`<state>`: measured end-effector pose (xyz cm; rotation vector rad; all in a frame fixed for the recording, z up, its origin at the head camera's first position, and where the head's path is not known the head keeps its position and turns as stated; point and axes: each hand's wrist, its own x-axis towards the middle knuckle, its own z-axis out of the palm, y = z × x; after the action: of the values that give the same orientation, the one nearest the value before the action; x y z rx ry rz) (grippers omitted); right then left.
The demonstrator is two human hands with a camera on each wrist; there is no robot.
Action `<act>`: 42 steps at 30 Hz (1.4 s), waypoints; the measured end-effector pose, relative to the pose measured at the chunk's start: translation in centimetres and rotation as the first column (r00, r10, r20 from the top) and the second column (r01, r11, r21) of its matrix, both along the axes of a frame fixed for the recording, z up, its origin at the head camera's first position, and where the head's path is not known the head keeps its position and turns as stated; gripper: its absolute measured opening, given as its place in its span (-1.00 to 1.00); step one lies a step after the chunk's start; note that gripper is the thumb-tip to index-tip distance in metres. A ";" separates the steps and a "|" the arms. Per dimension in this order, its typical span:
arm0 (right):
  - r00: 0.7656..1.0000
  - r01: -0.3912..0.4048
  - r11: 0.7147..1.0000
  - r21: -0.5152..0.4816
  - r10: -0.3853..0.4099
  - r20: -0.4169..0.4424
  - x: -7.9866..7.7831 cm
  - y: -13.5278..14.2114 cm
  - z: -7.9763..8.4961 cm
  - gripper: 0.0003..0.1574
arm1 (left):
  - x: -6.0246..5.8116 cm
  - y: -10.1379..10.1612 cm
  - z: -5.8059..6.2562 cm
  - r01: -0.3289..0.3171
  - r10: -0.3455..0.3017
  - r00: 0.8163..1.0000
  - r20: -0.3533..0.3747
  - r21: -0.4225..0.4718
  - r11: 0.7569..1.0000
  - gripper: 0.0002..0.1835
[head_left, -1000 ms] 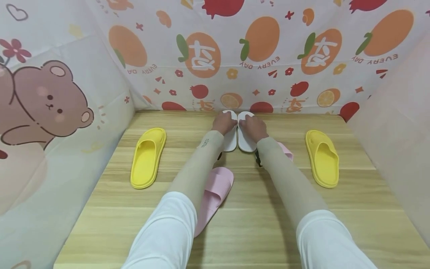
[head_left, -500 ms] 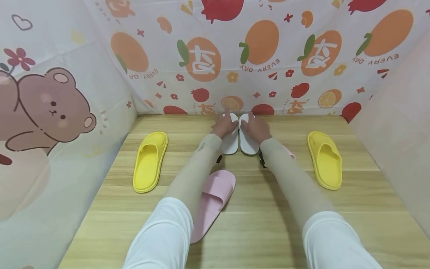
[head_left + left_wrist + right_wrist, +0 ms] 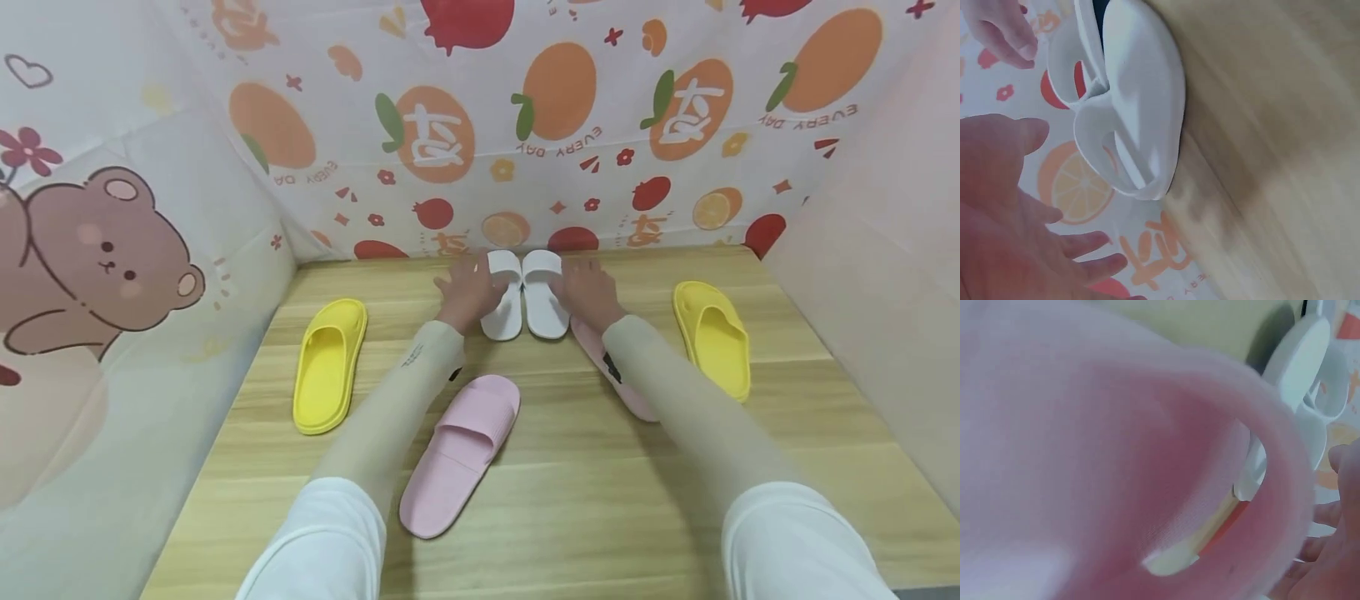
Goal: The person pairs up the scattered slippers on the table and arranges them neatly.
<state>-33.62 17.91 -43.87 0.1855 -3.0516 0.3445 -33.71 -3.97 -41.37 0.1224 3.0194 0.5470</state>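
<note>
A pair of white slippers, the left one (image 3: 504,321) and the right one (image 3: 546,315), stands side by side against the patterned backdrop, toes to the back. My left hand (image 3: 468,293) is at the outer side of the left slipper; in the left wrist view its fingers are spread, with a gap to the white slipper (image 3: 1144,87). On the other side, my right hand (image 3: 588,292) is beside the right slipper with its fingers extended, over the toe end of a pink slipper (image 3: 637,402). That pink slipper (image 3: 1116,456) fills most of the right wrist view.
Another pink slipper (image 3: 459,454) lies slanted on the wooden board (image 3: 555,517), near my left forearm. One yellow slipper (image 3: 330,367) is at the left and another (image 3: 714,337) at the right. The fruit-print backdrop (image 3: 480,196) closes off the back; a bear-print sheet (image 3: 112,275) hangs left.
Both hands have let go of the white slippers and moved apart outward. The white slippers remain together at the back. More of both pink slippers shows, and the head view has shifted slightly.
</note>
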 end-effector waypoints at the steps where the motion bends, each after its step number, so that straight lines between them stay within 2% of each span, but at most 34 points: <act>1: 1.000 -0.013 1.000 0.015 0.013 -0.006 0.3 0.2 -0.1 -0.33 | 0.3 -0.1 -0.1 0.009 -0.009 1.000 0.014 -0.027 1.000 -0.12; 5: 0.998 -0.064 0.996 0.059 0.065 -0.018 1.9 1.1 -0.2 -0.20 | 1.7 -0.3 -0.6 0.051 -0.050 0.999 0.018 -0.090 0.995 -0.12; 8: 0.993 -0.112 0.990 0.087 0.115 -0.030 3.5 2.1 -0.2 -0.15 | 3.4 -0.3 -0.6 0.099 -0.097 0.995 0.023 -0.106 0.989 -0.09; 11: 0.985 -0.155 0.983 0.101 0.161 -0.055 5.1 3.0 -0.1 -0.13 | 5.4 -0.5 0.1 0.145 -0.145 0.989 0.007 -0.107 0.984 -0.07; 16: 0.981 -0.184 0.981 0.059 0.187 -0.058 7.4 4.0 0.0 -0.12 | 8.3 -0.9 0.9 0.212 -0.220 0.975 -0.038 -0.156 0.965 -0.07; 19: 0.977 -0.202 0.978 0.048 0.204 -0.057 8.8 4.6 -0.2 -0.12 | 10.1 -1.0 0.7 0.253 -0.262 0.965 -0.018 -0.194 0.948 -0.08; 24: 0.973 -0.216 0.976 0.011 0.216 -0.084 10.6 5.4 -1.0 -0.14 | 12.7 -1.2 0.0 0.306 -0.306 0.952 0.031 -0.193 0.932 -0.10; 27: 0.977 -0.199 0.979 -0.043 0.195 -0.084 11.1 5.8 -1.5 -0.13 | 14.2 -1.5 -0.3 0.329 -0.325 0.944 0.051 -0.153 0.932 -0.10; 31: 0.979 -0.198 0.971 -0.137 0.188 -0.081 11.1 6.2 -1.7 -0.14 | 16.3 -2.1 -0.9 0.337 -0.332 0.941 0.061 -0.117 0.934 -0.10; 36: 0.979 -0.205 0.946 -0.251 0.196 -0.060 11.0 7.3 -1.9 -0.12 | 18.6 -2.7 -1.6 0.293 -0.286 0.955 0.083 -0.094 0.951 -0.10; 39: 0.979 -0.201 0.936 -0.289 0.197 -0.042 11.3 8.0 -2.0 -0.12 | 19.6 -2.7 -1.8 0.268 -0.264 0.963 0.059 -0.073 0.961 -0.11; 42: 0.978 -0.201 0.927 -0.318 0.210 -0.004 11.7 8.0 -2.2 -0.16 | 20.7 -3.2 -2.0 0.269 -0.267 0.963 0.045 -0.029 0.963 -0.14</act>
<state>-21.92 25.94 -46.11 0.4855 -2.9537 0.8496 -13.05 -7.15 -43.36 0.5028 2.9020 0.4646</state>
